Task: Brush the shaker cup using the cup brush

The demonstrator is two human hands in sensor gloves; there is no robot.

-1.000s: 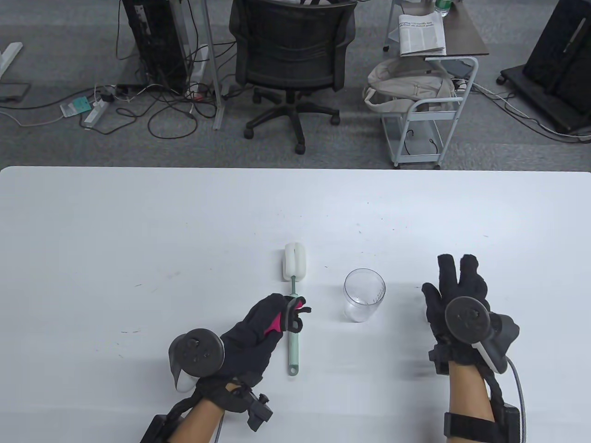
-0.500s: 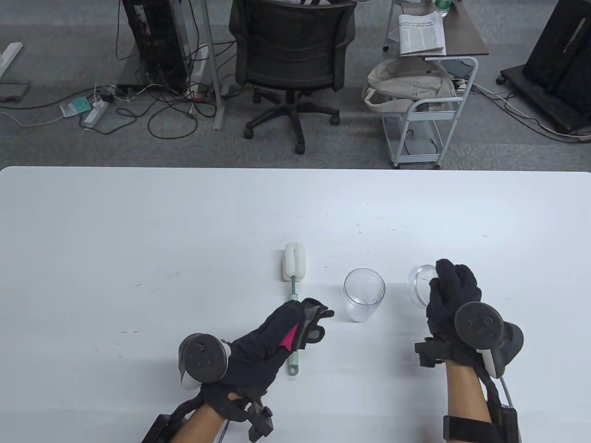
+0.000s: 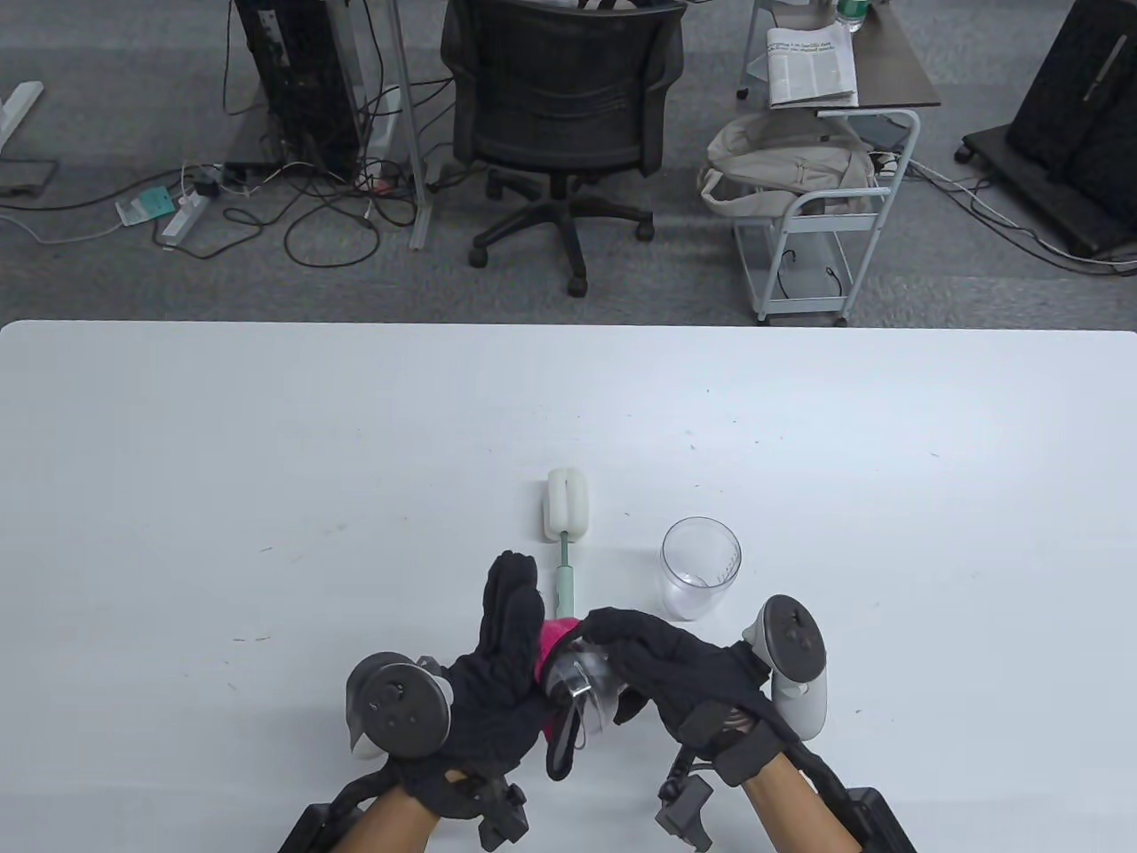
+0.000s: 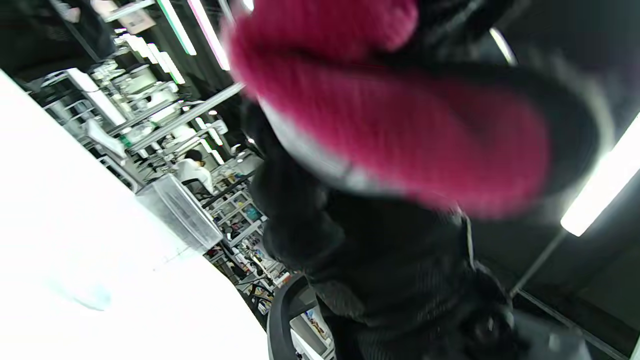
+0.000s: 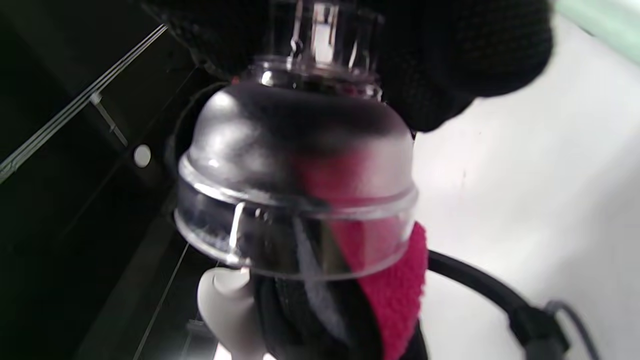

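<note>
Both hands meet low in the frame, right hand (image 3: 675, 671) gripping a clear lid (image 3: 586, 689) against the open left hand (image 3: 497, 675), while brush (image 3: 567, 533) and cup (image 3: 699, 569) sit just above.

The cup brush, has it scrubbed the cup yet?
Not yet. The cup brush lies on the table, untouched. The shaker cup stands open beside it. The right hand holds the clear lid against the left hand. All brushing remains.

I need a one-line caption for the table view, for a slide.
Right hand holds a clear lid against the left hand; the brush and cup stay on the table.
</note>
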